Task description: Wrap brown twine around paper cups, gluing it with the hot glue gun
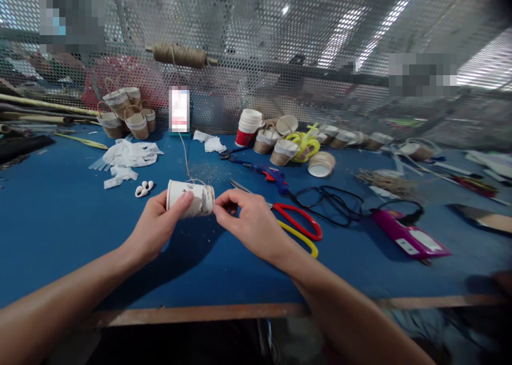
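Observation:
My left hand point(158, 224) is wrapped round a white paper cup point(192, 199) with dark print, lying on its side above the blue table. Brown twine point(185, 154) comes down from a spool point(180, 55) and loops round the cup's right end. There my right hand point(250, 218) pinches the twine with thumb and forefinger against the cup's rim; the fingertips partly hide it. Just beyond the right hand lie scissors point(300, 221) with one red and one yellow handle. A blue glue gun point(272, 177) rests behind them.
Twine-wrapped cups with handles point(137, 124) stand at back left, near white fabric scraps point(130, 154). A phone point(179, 109) leans behind. Stacked paper cups point(248, 125), more wrapped cups point(284, 152) and yellow ribbon point(304, 144) sit at back right. A purple device point(412, 234) with black cable lies right.

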Available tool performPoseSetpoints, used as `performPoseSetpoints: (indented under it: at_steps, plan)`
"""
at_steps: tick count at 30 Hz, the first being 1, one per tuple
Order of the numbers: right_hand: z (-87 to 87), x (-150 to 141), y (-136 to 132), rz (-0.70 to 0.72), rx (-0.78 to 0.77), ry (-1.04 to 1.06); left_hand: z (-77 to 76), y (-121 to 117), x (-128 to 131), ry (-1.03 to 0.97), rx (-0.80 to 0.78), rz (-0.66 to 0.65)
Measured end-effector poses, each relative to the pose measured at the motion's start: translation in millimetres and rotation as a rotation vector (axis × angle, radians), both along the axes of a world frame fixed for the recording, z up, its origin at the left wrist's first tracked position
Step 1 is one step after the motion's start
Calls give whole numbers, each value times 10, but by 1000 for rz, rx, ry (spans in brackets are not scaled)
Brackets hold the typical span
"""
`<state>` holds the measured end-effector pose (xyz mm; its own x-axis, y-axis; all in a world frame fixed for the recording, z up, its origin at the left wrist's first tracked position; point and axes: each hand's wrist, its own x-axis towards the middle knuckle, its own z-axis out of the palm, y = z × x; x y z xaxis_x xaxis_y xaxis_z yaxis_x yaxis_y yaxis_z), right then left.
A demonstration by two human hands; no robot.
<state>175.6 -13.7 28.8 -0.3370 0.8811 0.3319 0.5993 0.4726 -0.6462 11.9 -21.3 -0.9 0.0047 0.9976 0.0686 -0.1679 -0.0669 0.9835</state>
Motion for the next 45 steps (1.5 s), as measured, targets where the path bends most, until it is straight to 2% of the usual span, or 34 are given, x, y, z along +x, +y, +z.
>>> performPoseSetpoints:
  at_steps: [8, 19, 27, 30, 34, 36, 38, 41, 43, 45]
  plan:
    - [60, 8, 0, 29, -30, 72, -5, 1, -8, 26, 6, 0]
    - [34, 15, -15, 14, -39, 53, -27, -5, -8, 62, 16, -11]
    - [86, 62, 10, 33, 42, 22, 14, 18, -39, 121, 17, -44]
    - [105, 105, 23, 81, 122, -7, 79, 83, -134, 230, 46, 19]
    - [124, 142, 26, 196, 171, -91, 192, 166, -296, 429, 218, 156]
    - [132, 146, 21, 275, 180, -132, 247, 176, -344, 540, 296, 99]
    - [139, 143, 11, 355, 184, -159, 290, 166, -356, 628, 321, -69]
    - [150, 134, -6, 436, 177, -186, 317, 140, -332, 668, 267, -312]
    - [158, 129, -14, 462, 162, -199, 316, 130, -312, 656, 224, -382]
    - [165, 126, -18, 475, 143, -207, 309, 124, -303, 632, 213, -393]
